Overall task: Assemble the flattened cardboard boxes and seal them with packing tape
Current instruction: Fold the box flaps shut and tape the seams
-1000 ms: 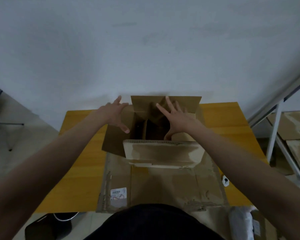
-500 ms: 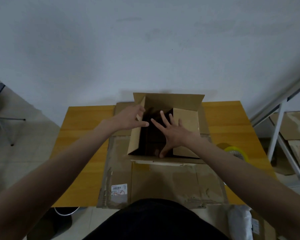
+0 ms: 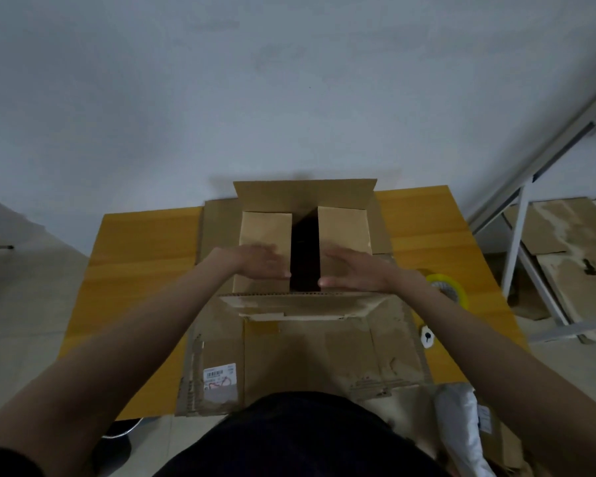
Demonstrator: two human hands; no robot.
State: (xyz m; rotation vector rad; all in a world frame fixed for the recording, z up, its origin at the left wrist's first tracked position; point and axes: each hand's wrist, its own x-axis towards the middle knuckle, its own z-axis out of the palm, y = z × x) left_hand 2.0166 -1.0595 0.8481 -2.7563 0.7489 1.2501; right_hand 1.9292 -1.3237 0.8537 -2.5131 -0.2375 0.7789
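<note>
Since half a second ago both side flaps of the box (image 3: 303,197) have folded inward, and the hands have moved onto them. The left hand (image 3: 258,265) lies flat, fingers straight and together, on the left flap (image 3: 265,228); the right hand (image 3: 353,273) presses likewise on the right flap (image 3: 344,228), a dark gap between them. The box stands on flat cardboard (image 3: 307,356) on the table (image 3: 141,270), with tape (image 3: 449,287) just right of it

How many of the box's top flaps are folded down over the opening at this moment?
2. The left side flap lies flat under the left hand; the right side flap under the right hand. The far flap stands up and the near flap hangs outward.
</note>
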